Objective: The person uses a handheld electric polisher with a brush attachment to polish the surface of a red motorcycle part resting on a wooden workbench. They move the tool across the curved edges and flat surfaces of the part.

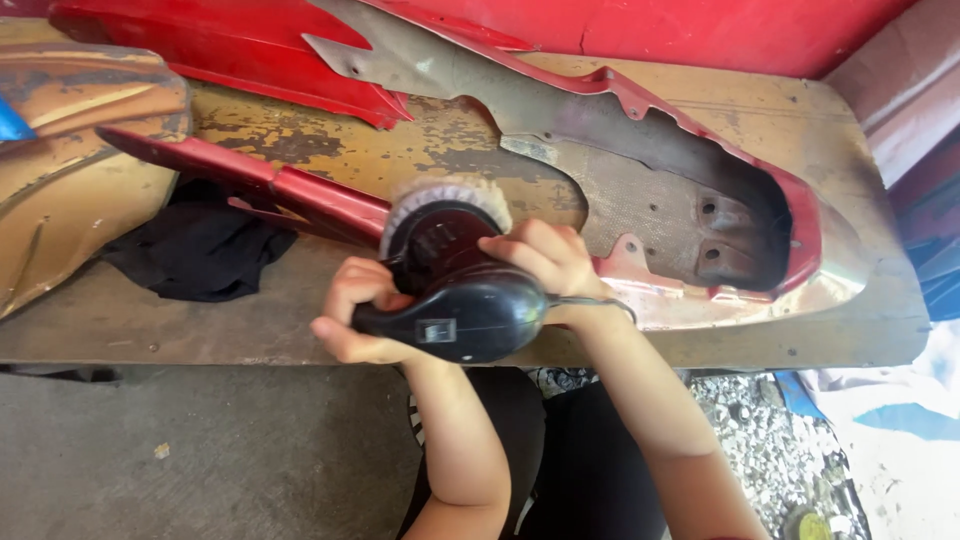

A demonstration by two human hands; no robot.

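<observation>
A black handheld polisher (462, 300) with a round white fluffy pad (440, 197) presses on a long red plastic body panel (300, 195) lying on a worn wooden board (330, 140). My left hand (352, 312) grips the polisher's handle from the left. My right hand (545, 255) wraps over the top of its body. The pad sits on the panel's red strip, near where the panel widens into a hollow shell (700, 200) showing its grey inner side.
A black cloth (200, 255) lies under the red strip at left. A gold-brown panel (70, 170) rests at far left, another red panel (230, 40) at the back. Concrete floor (200, 450) and gravel (760, 440) lie below the board's near edge.
</observation>
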